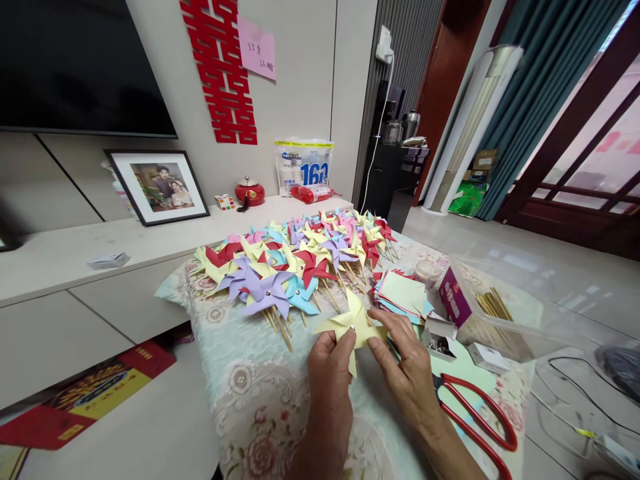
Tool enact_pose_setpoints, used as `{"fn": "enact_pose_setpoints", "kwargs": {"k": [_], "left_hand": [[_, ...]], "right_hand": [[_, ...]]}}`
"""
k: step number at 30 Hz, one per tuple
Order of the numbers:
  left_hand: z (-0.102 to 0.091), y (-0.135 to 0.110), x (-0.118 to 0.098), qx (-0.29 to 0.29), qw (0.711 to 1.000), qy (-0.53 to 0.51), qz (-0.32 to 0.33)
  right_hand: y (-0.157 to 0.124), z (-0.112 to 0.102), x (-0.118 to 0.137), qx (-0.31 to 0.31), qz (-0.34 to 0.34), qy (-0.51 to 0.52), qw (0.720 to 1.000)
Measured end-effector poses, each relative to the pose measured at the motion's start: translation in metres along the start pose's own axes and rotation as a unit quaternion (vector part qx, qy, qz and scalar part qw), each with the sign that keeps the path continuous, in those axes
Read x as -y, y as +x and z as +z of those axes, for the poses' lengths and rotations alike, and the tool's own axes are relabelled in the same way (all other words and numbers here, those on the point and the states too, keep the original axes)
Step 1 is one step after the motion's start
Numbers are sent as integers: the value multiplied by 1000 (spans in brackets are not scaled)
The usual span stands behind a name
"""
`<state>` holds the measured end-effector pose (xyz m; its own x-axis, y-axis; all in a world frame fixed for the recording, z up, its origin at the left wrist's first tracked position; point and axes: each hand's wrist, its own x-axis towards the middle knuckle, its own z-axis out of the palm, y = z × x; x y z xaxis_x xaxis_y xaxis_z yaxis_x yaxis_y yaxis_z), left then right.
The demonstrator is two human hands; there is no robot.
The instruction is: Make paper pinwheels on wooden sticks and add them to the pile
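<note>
A pale yellow paper pinwheel point(353, 321) lies on the floral tablecloth point(240, 393) just in front of me. My left hand point(330, 363) pinches its lower left edge near the metal pin at the centre. My right hand point(403, 360) grips its right blade with thumb and fingers closed. Beyond them spreads a big pile of finished pinwheels point(295, 263) in yellow, red, purple, blue and pink, on wooden sticks. A stack of coloured paper squares point(401, 293) sits just right of the held pinwheel.
Red-handled scissors point(480, 417) lie by my right wrist. A clear plastic box of wooden sticks point(493, 310), small boxes point(487, 358) and a round container point(429, 272) stand on the right. Behind the table runs a low cabinet with a framed photo point(157, 187) and a red pot point(249, 192).
</note>
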<state>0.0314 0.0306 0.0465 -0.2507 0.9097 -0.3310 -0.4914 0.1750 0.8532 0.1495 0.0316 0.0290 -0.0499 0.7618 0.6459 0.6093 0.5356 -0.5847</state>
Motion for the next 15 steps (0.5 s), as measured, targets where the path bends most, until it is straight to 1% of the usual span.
{"fn": "enact_pose_setpoints", "kwargs": {"k": [3, 8, 15], "left_hand": [[1, -3, -2, 3, 1000, -8, -2], [1, -3, -2, 3, 1000, -15, -4], [0, 3, 4, 11, 1000, 18, -1]], "right_hand": [[0, -1, 0, -8, 2, -2, 1000], [-1, 0, -1, -17, -27, -11, 999], [-1, 1, -2, -28, -35, -15, 999]]}}
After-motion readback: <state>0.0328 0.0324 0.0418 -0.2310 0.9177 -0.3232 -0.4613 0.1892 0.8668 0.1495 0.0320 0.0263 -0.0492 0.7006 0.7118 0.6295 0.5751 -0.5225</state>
